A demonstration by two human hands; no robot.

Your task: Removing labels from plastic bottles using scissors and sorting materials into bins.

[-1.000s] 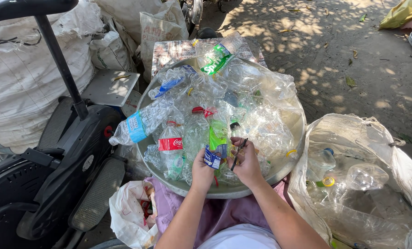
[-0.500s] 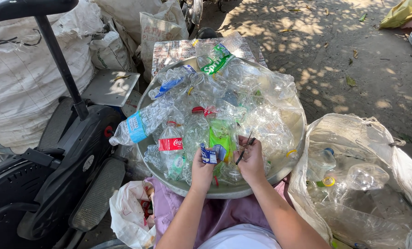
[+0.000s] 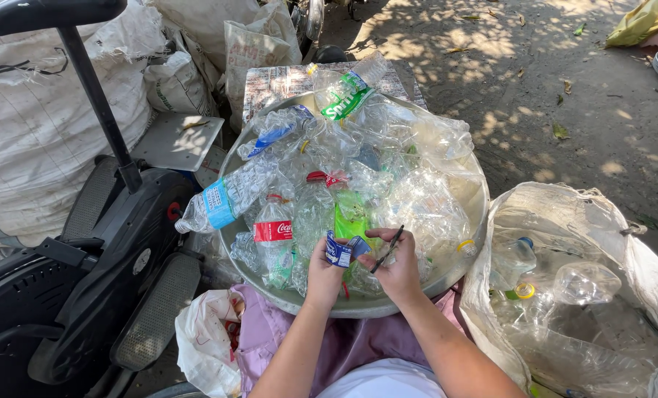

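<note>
Head view: left hand (image 3: 327,271) fingers closed on a clear plastic bottle (image 3: 347,247) with a blue label (image 3: 339,251), held at the near rim of the basin. Right hand (image 3: 397,267) fingers pinched around a thin dark blade-like tool (image 3: 387,249), tip angled up-left toward the label, just beside it; can't tell whether it touches. Both hands nearly meet over the bottle.

Step, as I read it: stripping the label, with the tool at the label edge and the cut or peel under way, not finished, since the label is wrapped on the bottle.

Next move would call for a firm left grip so the soft bottle doesn't collapse or spin, the blade run shallow along the label and away from the left thumb, then a peel.

Outward: large round metal basin (image 3: 476,193) piled with crushed clear bottles, among them a red-labelled bottle (image 3: 273,230), a green-labelled bottle (image 3: 342,103) at the far side, and a blue-labelled bottle (image 3: 225,197) hanging over the left rim. Right of the basin, an open white sack (image 3: 638,258) holds bare bottles with no labels that I can see. Small white bag (image 3: 203,346) sits below the basin at left. Black machine with pedal and post (image 3: 108,243) at far left, full sacks (image 3: 26,125) behind it. Dirt ground (image 3: 565,88) beyond.
</note>
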